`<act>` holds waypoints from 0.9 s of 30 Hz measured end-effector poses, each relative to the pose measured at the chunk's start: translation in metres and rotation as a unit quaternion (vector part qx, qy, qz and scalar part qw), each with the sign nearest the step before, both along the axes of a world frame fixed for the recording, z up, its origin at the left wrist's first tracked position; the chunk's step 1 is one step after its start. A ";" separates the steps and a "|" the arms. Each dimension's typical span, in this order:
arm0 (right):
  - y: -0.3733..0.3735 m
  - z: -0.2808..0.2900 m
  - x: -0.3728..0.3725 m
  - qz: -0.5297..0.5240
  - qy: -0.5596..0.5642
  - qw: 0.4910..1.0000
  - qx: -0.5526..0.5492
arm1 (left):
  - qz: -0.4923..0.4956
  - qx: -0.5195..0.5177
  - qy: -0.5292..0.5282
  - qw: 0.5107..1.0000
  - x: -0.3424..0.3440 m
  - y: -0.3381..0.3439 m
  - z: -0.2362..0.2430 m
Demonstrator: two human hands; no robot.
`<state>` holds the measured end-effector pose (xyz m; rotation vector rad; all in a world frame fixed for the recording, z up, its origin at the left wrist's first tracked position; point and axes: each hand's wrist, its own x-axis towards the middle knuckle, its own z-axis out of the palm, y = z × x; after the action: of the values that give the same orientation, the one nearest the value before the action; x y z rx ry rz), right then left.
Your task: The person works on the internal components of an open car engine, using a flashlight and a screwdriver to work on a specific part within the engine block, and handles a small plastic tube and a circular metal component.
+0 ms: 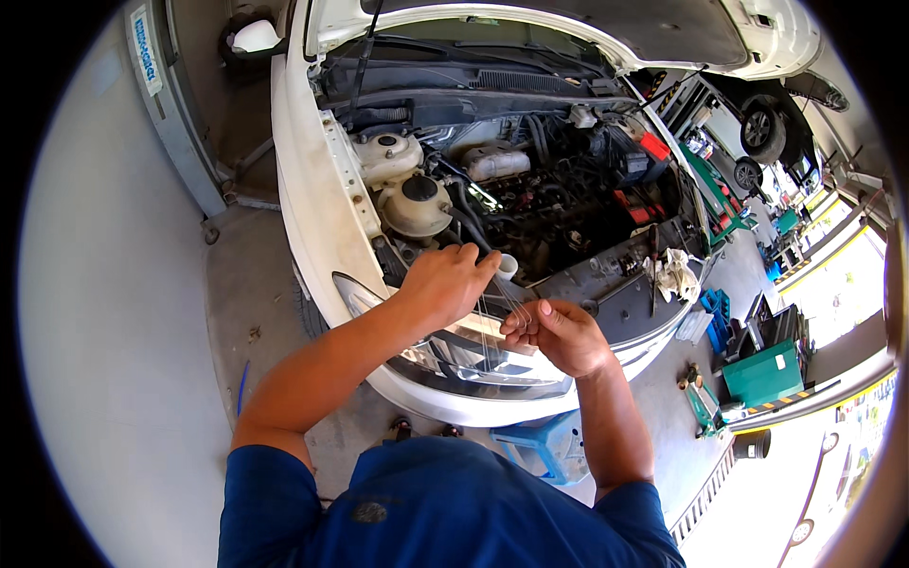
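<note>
My left hand (447, 286) is over the front edge of the engine bay, its fingers bent and pinched together. Lower and to its right, my right hand (566, 337) has curled fingers with the thumb raised beside them. Thin pale strands (519, 308), like fine thread or line, stretch between the two hands and loop at the right fingertips. Just past the left fingertips sits a small white round piece (508, 266); whether the hand touches it I cannot tell. Beneath both hands are the headlight (445, 364) and front of a white car (454, 409).
Overhead, the hood (663, 28) is propped up. A coolant tank (415, 205) with a black cap stands left in the engine bay. A white rag (674, 276) lies on the front right. A blue stool (544, 447) stands by the bumper, and a green tool cabinet (765, 371) farther right.
</note>
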<state>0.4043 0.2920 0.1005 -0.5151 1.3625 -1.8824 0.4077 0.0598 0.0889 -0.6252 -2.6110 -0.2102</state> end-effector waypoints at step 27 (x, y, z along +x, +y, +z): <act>-0.029 -0.030 0.025 -0.137 0.017 0.985 -0.104 | -0.095 -0.182 0.180 0.962 -0.028 -0.001 0.070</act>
<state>0.4295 0.2625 0.0705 -0.4833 1.3205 -2.2656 0.3800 0.0587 0.1588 -0.9431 -2.2473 0.3085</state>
